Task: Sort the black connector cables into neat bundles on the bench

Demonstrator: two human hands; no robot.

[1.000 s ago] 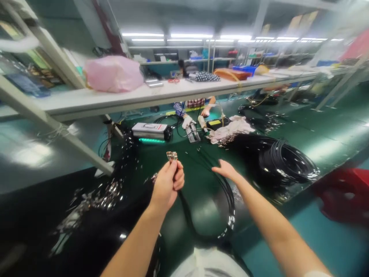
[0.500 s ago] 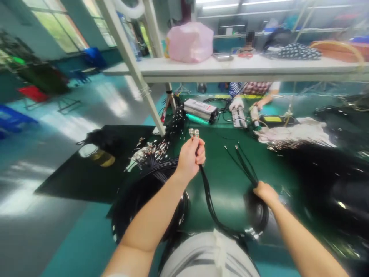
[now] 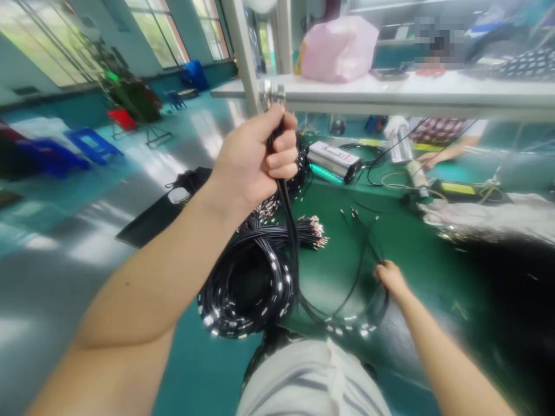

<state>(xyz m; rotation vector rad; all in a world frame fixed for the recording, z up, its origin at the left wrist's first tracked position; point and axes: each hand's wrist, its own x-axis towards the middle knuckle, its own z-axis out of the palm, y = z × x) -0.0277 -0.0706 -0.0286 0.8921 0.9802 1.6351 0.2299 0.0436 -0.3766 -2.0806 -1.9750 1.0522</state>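
Raised up before the shelf, my left hand (image 3: 264,153) is closed round a bunch of black cables (image 3: 291,231), with silvery connectors (image 3: 272,95) sticking out above the thumb. From there the cables hang down, curve low past my lap and run toward my right hand (image 3: 392,277). That hand is closed on the other part of the bunch, and its loose tips spread out beyond the fingers. White labels on the sagging stretch are blurred. Below my left forearm lies a large coil of black cables (image 3: 247,289) with white labels and coppery ends.
A silver box (image 3: 333,160) with a glowing green side stands on the green table (image 3: 333,202). Across from me a co-worker's sleeve and arm (image 3: 455,150) show. A white shelf (image 3: 312,89) carries a pink bag (image 3: 340,49). Dark cables (image 3: 515,277) heap at the right.
My left hand has risen and lifted its cable ends up to the shelf's height. The right hand keeps its hold nearly in place. The view has swung left.
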